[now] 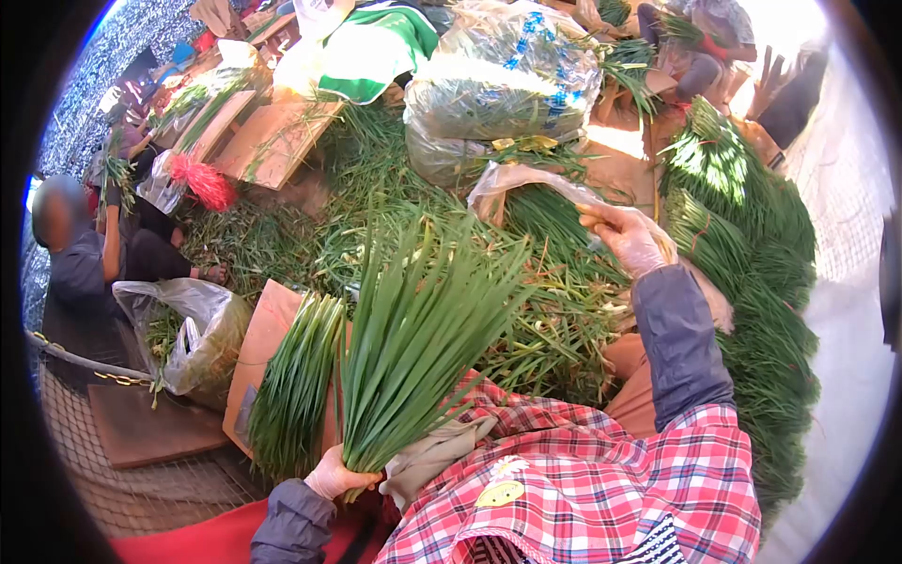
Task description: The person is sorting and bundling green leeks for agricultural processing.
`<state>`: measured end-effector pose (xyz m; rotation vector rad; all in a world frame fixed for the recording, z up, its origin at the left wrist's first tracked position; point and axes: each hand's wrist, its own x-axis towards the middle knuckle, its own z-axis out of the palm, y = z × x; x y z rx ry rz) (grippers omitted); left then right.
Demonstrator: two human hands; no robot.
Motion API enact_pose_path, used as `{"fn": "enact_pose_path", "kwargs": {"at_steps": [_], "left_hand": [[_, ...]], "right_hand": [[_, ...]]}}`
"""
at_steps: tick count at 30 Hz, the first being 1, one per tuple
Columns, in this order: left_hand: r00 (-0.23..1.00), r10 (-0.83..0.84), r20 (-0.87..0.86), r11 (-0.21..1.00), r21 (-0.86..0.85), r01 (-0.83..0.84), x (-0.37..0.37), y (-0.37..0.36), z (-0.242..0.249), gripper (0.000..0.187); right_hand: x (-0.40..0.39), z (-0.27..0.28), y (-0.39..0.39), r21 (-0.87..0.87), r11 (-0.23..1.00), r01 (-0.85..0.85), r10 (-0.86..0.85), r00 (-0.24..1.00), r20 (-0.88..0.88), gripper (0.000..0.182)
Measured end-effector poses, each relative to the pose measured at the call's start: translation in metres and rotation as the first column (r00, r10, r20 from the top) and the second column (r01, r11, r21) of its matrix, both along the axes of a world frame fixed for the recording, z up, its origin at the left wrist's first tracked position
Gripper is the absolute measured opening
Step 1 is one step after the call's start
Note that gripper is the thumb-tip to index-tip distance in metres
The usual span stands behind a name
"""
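A fanned bunch of long green leaves (pixel 423 320) rises from my left hand (pixel 340 473), which is closed round its lower ends. Just left of it, a second, neater bundle (pixel 301 385) lies on a brown board (pixel 263 352). My right hand (pixel 628 235) is raised at the right of centre, its fingers closed on the edge of a clear plastic bag (pixel 536 179). More green leaves (pixel 550 216) show below that edge. Thin, translucent gloves seem to cover both hands.
Loose leaves (pixel 395 188) cover the ground ahead. Tied bundles (pixel 766 338) are stacked along the right. A large wrapped bale (pixel 507 85) stands ahead. A person (pixel 85 244) sits at the left behind a plastic bag (pixel 193 338); other people are at the far left and upper right.
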<state>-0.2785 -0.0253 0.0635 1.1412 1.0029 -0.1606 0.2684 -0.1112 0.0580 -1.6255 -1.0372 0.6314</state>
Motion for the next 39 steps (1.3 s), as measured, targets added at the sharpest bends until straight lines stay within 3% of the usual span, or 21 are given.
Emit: {"fn": "enact_pose_path", "kwargs": {"at_steps": [1, 5, 8, 10, 11, 13, 15, 16, 19, 21, 22, 23, 24, 26, 29, 32, 34, 35, 36, 38, 39], "left_hand": [[1.000, 0.005, -0.014, 1.000, 0.006, -0.005, -0.005, 0.001, 0.000, 0.032], [0.996, -0.036, -0.087, 0.999, 0.024, 0.039, -0.010, -0.001, 0.007, 0.035], [0.990, -0.043, -0.136, 0.998, 0.050, 0.050, -0.007, -0.004, 0.015, 0.036], [0.994, -0.019, -0.110, 0.998, 0.061, 0.026, -0.016, -0.006, 0.008, 0.037], [0.995, -0.011, -0.096, 0.998, 0.065, 0.017, -0.018, -0.006, 0.006, 0.037], [0.993, 0.004, -0.116, 0.996, 0.084, 0.006, -0.018, -0.007, 0.009, 0.039], [0.992, -0.014, -0.124, 0.985, 0.172, 0.036, -0.019, -0.007, 0.008, 0.040], [0.992, -0.036, -0.122, 0.967, 0.248, 0.066, -0.022, -0.007, 0.002, 0.041], [0.973, -0.124, -0.194, 0.871, 0.448, 0.200, -0.026, -0.011, -0.002, 0.044], [0.941, -0.173, -0.290, 0.796, 0.521, 0.307, -0.026, -0.015, 0.005, 0.045], [0.925, -0.186, -0.333, 0.761, 0.547, 0.350, -0.021, -0.013, 0.009, 0.045], [0.907, -0.194, -0.373, 0.725, 0.568, 0.389, -0.017, -0.013, 0.013, 0.044], [0.895, -0.198, -0.399, 0.723, 0.557, 0.409, -0.013, -0.014, 0.018, 0.041], [0.887, -0.206, -0.413, 0.716, 0.555, 0.424, -0.012, -0.015, 0.017, 0.039], [0.876, -0.217, -0.431, 0.690, 0.567, 0.450, -0.012, -0.015, 0.017, 0.037], [0.861, -0.217, -0.461, 0.658, 0.583, 0.478, -0.013, -0.014, 0.014, 0.037], [0.862, -0.205, -0.463, 0.658, 0.587, 0.472, -0.012, -0.017, 0.013, 0.037], [0.864, -0.202, -0.461, 0.656, 0.591, 0.469, -0.013, -0.016, 0.013, 0.036], [0.867, -0.199, -0.458, 0.653, 0.597, 0.465, -0.015, -0.017, 0.012, 0.036], [0.871, -0.200, -0.449, 0.658, 0.597, 0.459, -0.020, -0.018, 0.011, 0.035], [0.876, -0.201, -0.438, 0.661, 0.599, 0.451, -0.020, -0.017, 0.010, 0.035]], "right_hand": [[-0.008, 0.016, 0.006, 0.063, 0.997, -0.053, 0.047, 0.994, 0.099, 0.037], [-0.043, 0.046, 0.015, -0.305, 0.874, -0.378, 0.457, 0.853, 0.253, 0.054], [-0.063, 0.017, 0.016, -0.227, 0.819, -0.527, 0.570, 0.791, 0.222, 0.054], [-0.076, 0.008, 0.014, -0.315, 0.781, -0.540, 0.604, 0.781, 0.157, 0.042], [-0.083, 0.016, 0.011, -0.485, 0.757, -0.438, 0.628, 0.694, 0.352, 0.034], [-0.092, 0.006, 0.002, -0.450, 0.829, -0.332, 0.537, 0.697, 0.476, 0.015], [-0.082, -0.044, 0.003, -0.039, 0.961, -0.274, 0.277, 0.950, 0.145, 0.014], [-0.075, -0.060, 0.002, 0.148, 0.975, -0.164, 0.176, 0.981, -0.076, 0.013], [-0.025, -0.022, -0.004, -0.185, 0.969, 0.163, -0.224, 0.897, -0.382, 0.018], [-0.021, -0.041, 0.007, -0.274, 0.958, -0.081, 0.030, 0.982, -0.186, 0.025], [-0.021, -0.045, 0.015, -0.267, 0.954, -0.138, 0.224, 0.919, 0.324, 0.045], [-0.031, -0.022, 0.025, -0.265, 0.947, -0.184, 0.308, 0.760, 0.572, 0.067], [-0.039, -0.023, 0.037, -0.222, 0.937, -0.269, 0.347, 0.669, 0.657, 0.079], [-0.079, -0.019, 0.049, -0.302, 0.916, -0.266, 0.388, 0.389, 0.835, 0.080], [-0.107, -0.053, 0.063, -0.496, 0.768, -0.406, 0.607, 0.213, 0.766, 0.031], [-0.116, -0.066, 0.066, -0.600, 0.777, -0.190, 0.610, 0.465, 0.642, 0.016], [-0.086, -0.071, 0.056, -0.486, 0.873, -0.035, 0.316, 0.801, 0.509, 0.016], [-0.040, -0.153, 0.056, -0.369, 0.928, 0.058, 0.054, 0.957, 0.286, 0.022], [-0.036, -0.100, 0.038, -0.540, 0.815, 0.209, 0.166, 0.809, 0.564, 0.028], [-0.003, -0.103, 0.005, -0.816, 0.577, 0.020, 0.513, 0.769, 0.382, 0.038], [0.006, -0.086, -0.009, -0.820, 0.572, 0.024, 0.501, 0.782, 0.372, 0.052]]}}
